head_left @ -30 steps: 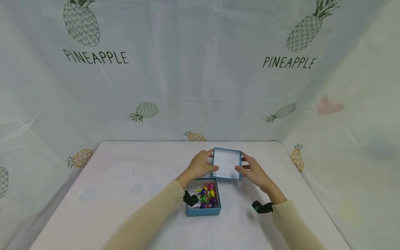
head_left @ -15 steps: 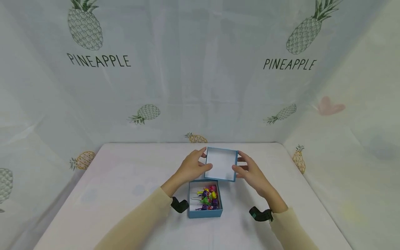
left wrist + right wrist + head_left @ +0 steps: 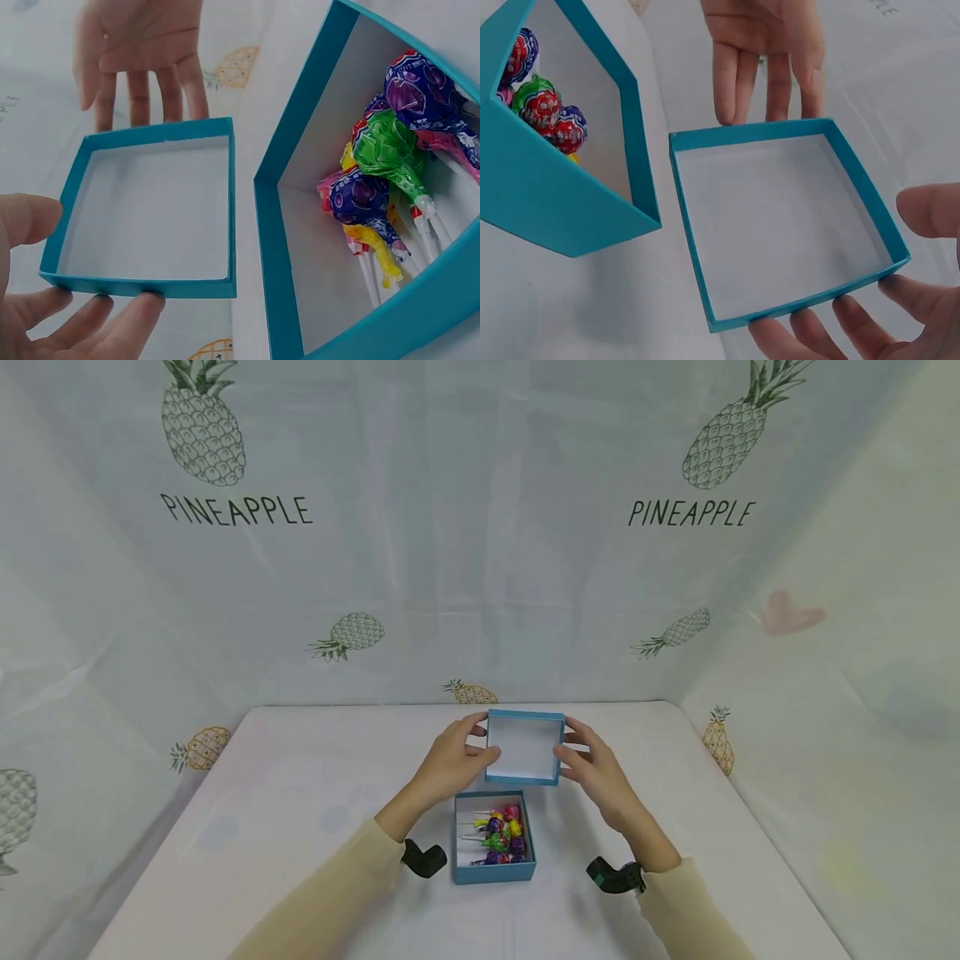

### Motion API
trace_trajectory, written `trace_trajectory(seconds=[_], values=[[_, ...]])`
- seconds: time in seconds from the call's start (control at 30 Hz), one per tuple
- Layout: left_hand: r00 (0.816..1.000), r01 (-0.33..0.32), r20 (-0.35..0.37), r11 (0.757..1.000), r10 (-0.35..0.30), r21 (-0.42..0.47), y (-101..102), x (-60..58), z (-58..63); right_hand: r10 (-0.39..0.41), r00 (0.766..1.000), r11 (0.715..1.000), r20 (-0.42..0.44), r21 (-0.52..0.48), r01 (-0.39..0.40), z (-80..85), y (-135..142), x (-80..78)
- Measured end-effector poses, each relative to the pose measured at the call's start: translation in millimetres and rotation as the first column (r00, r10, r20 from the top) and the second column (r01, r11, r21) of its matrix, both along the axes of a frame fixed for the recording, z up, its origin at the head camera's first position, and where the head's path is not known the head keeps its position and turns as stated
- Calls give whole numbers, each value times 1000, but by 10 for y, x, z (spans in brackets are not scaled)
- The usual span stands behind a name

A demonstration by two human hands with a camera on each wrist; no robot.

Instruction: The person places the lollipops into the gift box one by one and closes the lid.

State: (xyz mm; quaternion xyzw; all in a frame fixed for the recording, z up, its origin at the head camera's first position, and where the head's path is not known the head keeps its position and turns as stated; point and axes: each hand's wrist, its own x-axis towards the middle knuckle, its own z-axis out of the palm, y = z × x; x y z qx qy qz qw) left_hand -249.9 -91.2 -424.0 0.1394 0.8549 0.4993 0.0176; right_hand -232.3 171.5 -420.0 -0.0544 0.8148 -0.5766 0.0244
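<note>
Both hands hold a shallow blue box lid, tilted so its white inside faces the head camera. My left hand grips the lid's left side, thumb at the near part of the rim and fingers behind. On the opposite side my right hand grips it the same way. Just in front of the lid an uncovered blue box stands on the table. Inside lie several wrapped lollipops, with purple, green, yellow and pink wrappers. Their heads point right in the head view and their white sticks point left.
A white-covered table lies under everything. Behind it hangs a pale curtain printed with pineapples, which also runs along both sides. A black wrist camera sits on the left wrist, and another camera on the right.
The lid and both hands have shifted left, so the lid now stands behind the box. Its tilt has changed slightly, and a gap now shows between lid and box.
</note>
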Motion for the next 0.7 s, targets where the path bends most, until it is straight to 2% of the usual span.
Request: trace_trajectory(seconds=[0.27, 0.53, 0.7], values=[[1000, -27, -8, 999, 27, 28, -15, 25, -21, -35, 999, 995, 11, -88, 36, -72, -56, -64], [997, -39, -68, 999, 40, 20, -12, 34, -59, -92, 996, 991, -12, -100, 91, -130, -101, -42], [994, -56, -91, 997, 62, 58, 3, 67, -66, -129, 991, 985, -26, -116, 125, -154, -135, -8]])
